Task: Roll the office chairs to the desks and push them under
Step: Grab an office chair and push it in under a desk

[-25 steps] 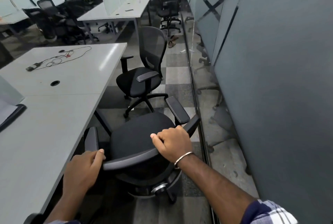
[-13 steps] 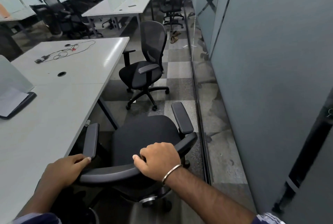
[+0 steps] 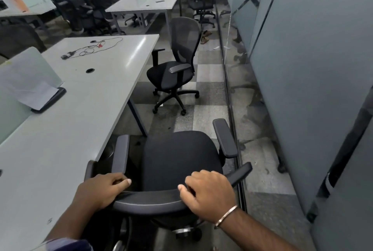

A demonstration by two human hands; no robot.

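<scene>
The fingers [image 3: 121,180] of the left hand [image 3: 101,192] curl over the left end of the backrest's top edge on the near office chair [image 3: 177,160], thumb tip lying forward on the rim. The fingers [image 3: 203,178] of the right hand [image 3: 210,194] wrap the same edge toward its right end, knuckles up; a thin metal bangle [image 3: 226,215] circles that wrist. No brand, label or legible writing shows on the chair or elsewhere. The near office chair has a black fabric seat, two flat grey armrest pads and a dark curved back rail; a chrome part shows beneath the seat. It stands in the aisle just beside the white surface [image 3: 70,129], its left armrest close to the edge of the surface, the seat not under it. A second office chair [image 3: 175,69], with a mesh back, black seat and five-star castor base, stands farther along the aisle near the far corner of the same surface, turned partly away from it. On the surface lie a coiled cable [image 3: 96,48], a round cable port [image 3: 89,70] and a dark folder holding white paper [image 3: 40,97]. Frosted glass partitions [image 3: 302,69] line the right side of the aisle, and the floor is checked carpet tile [image 3: 203,91].
</scene>
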